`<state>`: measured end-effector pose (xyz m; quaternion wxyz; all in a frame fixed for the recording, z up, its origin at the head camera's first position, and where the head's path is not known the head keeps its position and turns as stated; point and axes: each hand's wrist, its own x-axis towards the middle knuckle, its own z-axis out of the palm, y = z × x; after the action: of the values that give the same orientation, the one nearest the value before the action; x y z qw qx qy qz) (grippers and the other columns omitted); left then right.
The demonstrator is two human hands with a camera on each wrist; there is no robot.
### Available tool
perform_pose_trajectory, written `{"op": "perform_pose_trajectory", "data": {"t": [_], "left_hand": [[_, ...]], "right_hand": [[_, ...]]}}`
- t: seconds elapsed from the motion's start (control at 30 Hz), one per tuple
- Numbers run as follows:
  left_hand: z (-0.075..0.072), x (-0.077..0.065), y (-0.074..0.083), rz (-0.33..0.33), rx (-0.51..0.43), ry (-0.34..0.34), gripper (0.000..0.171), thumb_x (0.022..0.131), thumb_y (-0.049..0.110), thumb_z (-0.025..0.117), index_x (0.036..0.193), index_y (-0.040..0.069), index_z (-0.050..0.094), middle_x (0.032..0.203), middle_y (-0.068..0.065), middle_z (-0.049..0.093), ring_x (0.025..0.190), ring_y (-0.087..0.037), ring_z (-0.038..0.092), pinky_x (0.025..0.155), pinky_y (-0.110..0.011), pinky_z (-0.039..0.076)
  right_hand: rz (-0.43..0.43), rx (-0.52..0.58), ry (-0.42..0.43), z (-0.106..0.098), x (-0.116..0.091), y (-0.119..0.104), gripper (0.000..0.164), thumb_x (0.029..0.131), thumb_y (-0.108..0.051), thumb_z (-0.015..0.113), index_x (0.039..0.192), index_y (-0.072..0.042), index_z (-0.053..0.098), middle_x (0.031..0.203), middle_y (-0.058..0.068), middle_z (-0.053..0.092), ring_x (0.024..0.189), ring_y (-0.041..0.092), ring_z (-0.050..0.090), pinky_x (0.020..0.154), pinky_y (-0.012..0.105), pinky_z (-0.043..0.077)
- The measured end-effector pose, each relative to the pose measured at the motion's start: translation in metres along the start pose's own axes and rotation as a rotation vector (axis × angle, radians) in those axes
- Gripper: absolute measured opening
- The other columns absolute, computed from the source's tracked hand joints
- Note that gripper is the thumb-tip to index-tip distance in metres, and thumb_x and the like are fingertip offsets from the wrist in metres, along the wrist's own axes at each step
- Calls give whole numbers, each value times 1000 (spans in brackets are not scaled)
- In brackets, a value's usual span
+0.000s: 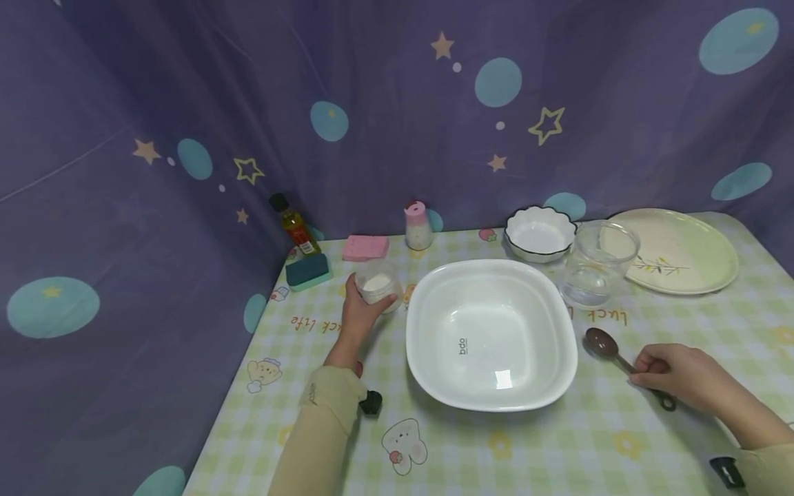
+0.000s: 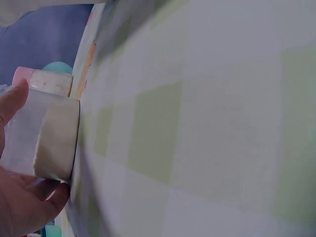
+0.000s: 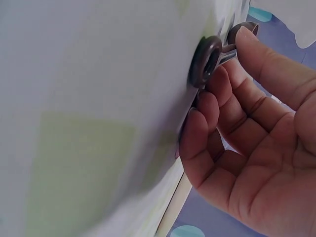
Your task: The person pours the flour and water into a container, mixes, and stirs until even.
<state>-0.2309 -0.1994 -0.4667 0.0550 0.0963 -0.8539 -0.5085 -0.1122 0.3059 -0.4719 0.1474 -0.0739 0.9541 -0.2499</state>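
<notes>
My left hand (image 1: 360, 313) grips a small clear cup (image 1: 376, 281) part filled with white powder, left of the big white basin (image 1: 490, 393). In the left wrist view the cup (image 2: 57, 143) has its base right at the tablecloth, with the thumb on one side and fingers on the other. Right of the basin, my right hand (image 1: 688, 375) pinches the handle of a brown spoon (image 1: 602, 342), its bowl pointing toward the basin. The right wrist view shows the ring end of the spoon (image 3: 198, 64) close to the cloth, beside the thumb and curled fingers.
Along the back stand an oil bottle (image 1: 299, 231), a dark green sponge (image 1: 308, 271), a pink sponge (image 1: 366, 248), a pink-topped shaker (image 1: 418, 231) and a scalloped white bowl (image 1: 540, 234). A clear container (image 1: 595, 275) with liquid stands before an oval plate (image 1: 701, 251).
</notes>
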Motion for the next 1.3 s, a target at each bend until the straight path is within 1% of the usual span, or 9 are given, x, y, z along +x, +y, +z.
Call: {"op": "perform_pose_trajectory", "data": {"t": [0.13, 0.37, 0.6, 0.8, 0.9, 1.07, 1.3], "left_hand": [[1, 2, -2, 7, -5, 3, 103, 75, 35, 85, 152, 14, 20, 149, -16, 37, 136, -32, 37, 112, -47, 29], [2, 4, -3, -9, 38, 27, 100, 73, 38, 86, 151, 12, 27, 146, -14, 41, 133, -30, 40, 110, -46, 33], [4, 3, -4, 1, 34, 49, 95, 74, 33, 86, 149, 13, 32, 145, -11, 44, 133, -28, 41, 111, -44, 33], [2, 0, -3, 2, 20, 54, 93, 74, 33, 86, 148, 14, 33, 144, -10, 45, 133, -26, 42, 111, -42, 32], [0, -2, -1, 14, 30, 62, 93, 73, 33, 87, 147, 13, 34, 143, -10, 46, 132, -25, 43, 111, -41, 33], [-6, -6, 3, 48, 46, 64, 94, 72, 31, 88, 147, 11, 35, 143, -13, 46, 132, -27, 43, 110, -42, 34], [-13, -13, 13, 100, 67, 56, 92, 73, 32, 87, 147, 15, 35, 141, -11, 47, 130, -26, 45, 106, -45, 39]], "right_hand": [[-1, -5, -4, -1, 1, 0, 22, 83, -34, 76, 80, -16, 63, 70, -7, 58, 65, 13, 48, 61, 32, 38], [32, -1, -21, -2, 1, -3, 21, 83, -33, 76, 79, -16, 63, 69, -7, 58, 64, 14, 47, 61, 32, 36], [44, -5, -28, -2, 3, -3, 21, 83, -33, 75, 78, -17, 62, 68, -7, 56, 64, 14, 46, 61, 32, 35], [50, -7, -37, -2, 4, -2, 22, 84, -34, 75, 79, -17, 63, 68, -7, 56, 64, 14, 47, 61, 32, 35], [41, -9, -35, -2, 3, -2, 22, 84, -33, 75, 78, -17, 62, 68, -7, 56, 64, 14, 47, 61, 32, 35], [29, -10, -35, -2, 2, -3, 21, 84, -32, 74, 78, -17, 62, 69, -7, 56, 64, 14, 46, 61, 32, 35], [44, -6, -41, -2, 3, -1, 23, 84, -36, 74, 81, -16, 63, 70, -7, 57, 65, 14, 48, 61, 32, 37]]}}
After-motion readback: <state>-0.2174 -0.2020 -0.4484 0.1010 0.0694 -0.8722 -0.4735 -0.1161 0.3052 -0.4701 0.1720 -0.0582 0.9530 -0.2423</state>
